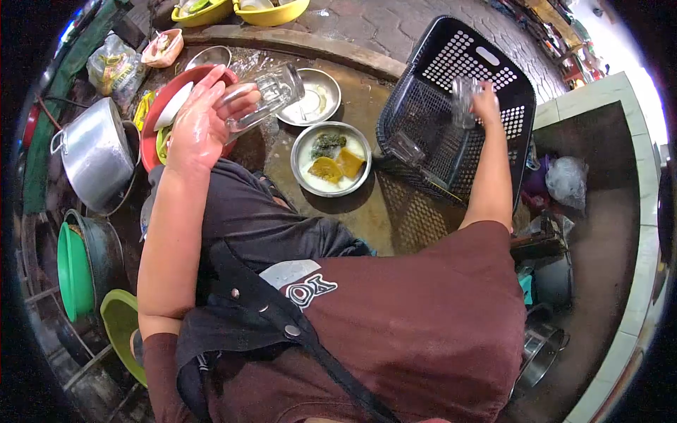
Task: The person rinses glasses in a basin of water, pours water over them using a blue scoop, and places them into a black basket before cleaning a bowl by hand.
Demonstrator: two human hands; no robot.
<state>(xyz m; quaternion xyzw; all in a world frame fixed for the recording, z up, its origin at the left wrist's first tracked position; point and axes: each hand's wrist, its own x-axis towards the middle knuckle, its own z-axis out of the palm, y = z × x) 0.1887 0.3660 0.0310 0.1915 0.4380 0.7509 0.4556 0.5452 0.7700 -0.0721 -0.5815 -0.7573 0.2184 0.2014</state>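
Note:
Raised at the upper left, my left hand (201, 120) is wet and has its fingers around a clear glass mug (264, 99), whose base end points right. My right hand (486, 104) reaches over the black plastic basket (486, 56) and holds a second clear glass mug (463, 102), slightly blurred. Another glass (407, 146) lies inside the basket at its left side. Between my hands, a metal bowl (303, 185) holds whitish soapy liquid, a dark green scrubber (328, 146) and yellow sponge pieces (326, 170). Behind it is a shallow metal basin (333, 88).
A red basin (150, 127) with dishes sits behind my left hand. Farther left are a large metal pot (95, 158) and a green basin (74, 271). Yellow basins (271, 14) stand beyond the raised ledge (310, 46). A tiled edge (635, 247) runs along the right.

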